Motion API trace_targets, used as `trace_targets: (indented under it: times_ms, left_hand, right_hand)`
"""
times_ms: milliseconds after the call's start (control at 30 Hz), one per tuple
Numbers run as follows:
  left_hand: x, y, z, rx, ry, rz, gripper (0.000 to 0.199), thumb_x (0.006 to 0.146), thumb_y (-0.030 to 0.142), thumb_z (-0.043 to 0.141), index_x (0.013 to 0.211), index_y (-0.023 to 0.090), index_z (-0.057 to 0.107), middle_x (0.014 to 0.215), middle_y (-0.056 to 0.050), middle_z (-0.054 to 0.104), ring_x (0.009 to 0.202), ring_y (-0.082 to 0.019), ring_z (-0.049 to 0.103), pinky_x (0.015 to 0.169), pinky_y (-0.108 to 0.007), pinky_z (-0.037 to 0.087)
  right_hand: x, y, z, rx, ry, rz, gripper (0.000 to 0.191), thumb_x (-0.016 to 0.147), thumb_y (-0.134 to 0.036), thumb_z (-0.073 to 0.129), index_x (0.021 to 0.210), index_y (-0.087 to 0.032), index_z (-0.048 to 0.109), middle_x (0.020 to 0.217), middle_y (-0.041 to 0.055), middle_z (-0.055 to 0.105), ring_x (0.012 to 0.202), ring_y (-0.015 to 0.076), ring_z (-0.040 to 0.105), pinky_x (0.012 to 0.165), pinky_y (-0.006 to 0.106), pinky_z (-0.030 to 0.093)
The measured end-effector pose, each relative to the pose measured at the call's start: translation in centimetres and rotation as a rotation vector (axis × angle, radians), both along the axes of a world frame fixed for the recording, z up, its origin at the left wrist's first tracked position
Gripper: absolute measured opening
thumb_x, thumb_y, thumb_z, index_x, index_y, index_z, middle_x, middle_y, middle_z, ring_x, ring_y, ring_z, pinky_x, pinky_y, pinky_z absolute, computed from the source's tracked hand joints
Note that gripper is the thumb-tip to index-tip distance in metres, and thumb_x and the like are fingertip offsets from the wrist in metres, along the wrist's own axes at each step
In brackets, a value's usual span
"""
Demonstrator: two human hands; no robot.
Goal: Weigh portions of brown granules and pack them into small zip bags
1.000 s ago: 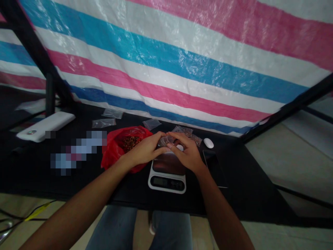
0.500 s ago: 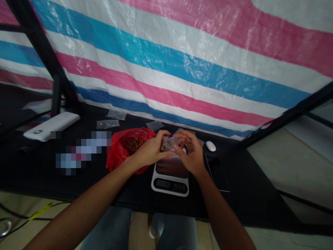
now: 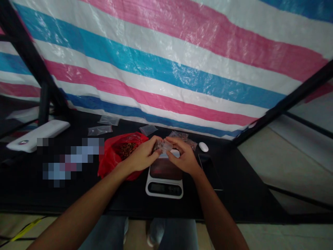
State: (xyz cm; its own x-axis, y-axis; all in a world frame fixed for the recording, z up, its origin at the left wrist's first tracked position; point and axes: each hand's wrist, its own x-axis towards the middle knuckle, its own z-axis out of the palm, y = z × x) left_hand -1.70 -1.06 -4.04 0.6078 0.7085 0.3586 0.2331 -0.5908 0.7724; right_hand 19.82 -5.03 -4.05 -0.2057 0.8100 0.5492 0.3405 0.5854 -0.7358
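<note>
Above the far end of a white kitchen scale [image 3: 164, 191], my two hands are close together. My left hand [image 3: 145, 152] pinches a small clear plastic bag [image 3: 157, 144] with something dark inside, partly hidden by the fingers. Close against it, my right hand [image 3: 183, 154] has its fingers bent around a small translucent plastic cup [image 3: 167, 146]; its outline is blurred. Just left of the scale sits an open red plastic bag [image 3: 110, 156] holding many small brown dried pieces [image 3: 127, 150]. The brown scale plate shows below my hands.
Clear bags [image 3: 100, 130] lie along the back of the black table [image 3: 85, 194]. Filled small bags [image 3: 179, 135] lie behind my right hand. To the right are a white mouse [image 3: 203, 147] and a dark phone-like slab [image 3: 208, 166]. A white device [image 3: 39, 135] lies left; a striped sheet [image 3: 156, 76] hangs behind.
The view has shifted slightly, moving the table items left in the picture. My hands have drawn closer together, and the bag and cup are now more covered by my fingers.
</note>
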Motion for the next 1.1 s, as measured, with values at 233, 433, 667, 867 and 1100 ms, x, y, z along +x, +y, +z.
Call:
trace_targets:
  times_ms: [233,433,667,867,1100]
  left_hand:
    - [0.2,0.1,-0.2,-0.053,-0.035,-0.018,0.031,0.098,0.034,0.057,0.125,0.019,0.055,0.108,-0.006,0.07,0.095,-0.022,0.067,0.085,-0.034,0.052]
    - [0.0,0.3,-0.2,-0.025,-0.04,0.007,0.034,0.099,0.039,0.059,0.126,0.019,0.057,0.111,-0.007,0.071,0.099,-0.023,0.067,0.089,-0.037,0.051]
    - [0.4,0.6,-0.1,-0.159,-0.221,0.059,0.032,0.094,0.047,0.067,0.107,0.019,0.06,0.094,-0.003,0.07,0.084,-0.019,0.065,0.075,-0.03,0.049]
    - [0.0,1.3,0.7,-0.394,-0.528,0.136,0.045,0.079,0.054,0.082,0.093,0.018,0.058,0.083,0.0,0.066,0.07,-0.014,0.058,0.064,-0.024,0.043]
    - [0.0,0.7,0.1,-0.466,-0.594,0.048,0.039,0.09,0.053,0.065,0.106,0.018,0.064,0.098,-0.004,0.068,0.09,-0.021,0.063,0.081,-0.032,0.051]
  right_hand:
    - [0.1,0.0,0.8,0.152,-0.097,-0.09,0.044,0.086,-0.013,0.067,0.129,-0.025,0.07,0.125,0.0102,0.074,0.106,0.0231,0.07,0.081,0.036,0.059]
    - [0.2,0.0,1.0,0.209,-0.184,-0.113,0.043,0.089,-0.009,0.063,0.127,-0.027,0.069,0.127,0.0094,0.072,0.12,0.0252,0.067,0.103,0.047,0.055]
    - [0.4,-0.1,1.1,0.133,-0.086,-0.153,0.054,0.088,-0.01,0.065,0.139,-0.027,0.059,0.131,0.0124,0.064,0.118,0.0252,0.068,0.099,0.044,0.058]
    - [1.0,-0.3,1.2,0.013,-0.361,0.001,0.04,0.08,-0.012,0.073,0.118,-0.022,0.068,0.117,0.0089,0.071,0.111,0.0257,0.066,0.1,0.046,0.052]
    - [-0.1,-0.6,1.1,-0.044,-0.292,0.024,0.04,0.081,-0.038,0.084,0.115,-0.022,0.071,0.112,0.009,0.074,0.105,0.027,0.068,0.094,0.044,0.052]
